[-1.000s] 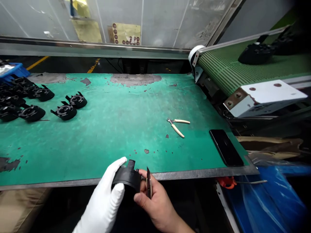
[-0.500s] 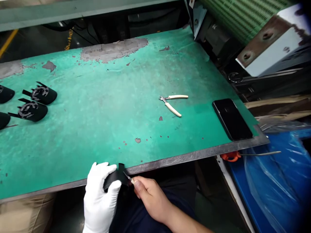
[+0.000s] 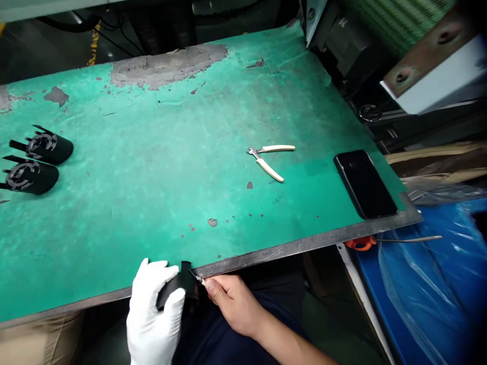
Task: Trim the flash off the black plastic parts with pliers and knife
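Thumb and fingers of the white-gloved left hand [image 3: 154,310] pinch a black part [image 3: 186,282] at the near edge of the worktop [image 3: 152,192]. The bare right hand [image 3: 234,304] has a slim tool [image 3: 198,278] pinched, its tip beside the part; whether they touch, I can't tell from here. Cream-handled nippers [image 3: 270,170] lie splayed farther back, left of a phone [image 3: 366,183].

We saw soft, fairly even light on the green table [image 3: 171,192], palest across its middle, while deep shadow lay beneath its near edge. The gloved left hand [image 3: 152,312] looked brightest, the clear plastic sheet [image 3: 418,276] carried small glints, and blur softened the green belt [image 3: 411,20] near the blackened upper-right corner.
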The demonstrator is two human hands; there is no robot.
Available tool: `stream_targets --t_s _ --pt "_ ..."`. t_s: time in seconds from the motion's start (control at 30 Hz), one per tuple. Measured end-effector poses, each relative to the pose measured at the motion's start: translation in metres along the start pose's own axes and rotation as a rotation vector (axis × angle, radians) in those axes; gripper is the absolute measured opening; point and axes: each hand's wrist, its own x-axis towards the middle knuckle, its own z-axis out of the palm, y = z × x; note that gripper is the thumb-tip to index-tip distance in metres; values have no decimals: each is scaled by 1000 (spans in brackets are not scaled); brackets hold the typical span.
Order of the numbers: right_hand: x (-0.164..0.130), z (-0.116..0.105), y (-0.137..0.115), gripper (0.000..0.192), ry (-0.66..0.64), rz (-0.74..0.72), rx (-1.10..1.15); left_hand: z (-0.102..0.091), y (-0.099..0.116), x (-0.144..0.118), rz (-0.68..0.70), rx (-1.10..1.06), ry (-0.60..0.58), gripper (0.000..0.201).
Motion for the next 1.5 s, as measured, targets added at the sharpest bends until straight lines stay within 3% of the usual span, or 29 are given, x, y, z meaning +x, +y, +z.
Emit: stream_targets --t_s 0.2,0.27,0.3,0.37,0.43,0.53,0.6,0.67,0.83,0.97,1.17,1.5 --pt "-20 7 -6 33 79 -47 70 -1 8 -5 -121 101 -49 30" --pt "-25 9 -13 50 96 -116 80 -11 18 -5 -175 118 -100 39" --pt "-26 9 -18 53 115 -160 62 -19 23 -4 -185 81 -150 44" --pt "-24 8 -28 38 177 -241 34 -39 32 0 -166 -109 -233 57" --pt "-19 7 -39 30 190 -276 82 -58 37 6 -92 -336 -202 68" --pt "-10 13 -55 39 39 -191 333 -68 44 10 -63 -395 -197 89" --pt "-7 23 -62 45 -62 -106 502 -61 48 8 -112 -340 -313 91" --pt "-6 31 -63 46 -86 -67 595 -50 51 6 -105 -287 -347 81" --pt "-19 21 -39 53 50 129 531 -35 46 12 44 91 -153 56" --pt "-27 3 -18 51 -27 210 328 -24 30 12 82 402 -115 49" --pt "-13 7 -13 49 -113 124 194 -5 18 -1 99 384 -6 50" --pt "-1 6 -26 39 -30 51 36 -8 13 2 133 346 -1 49"
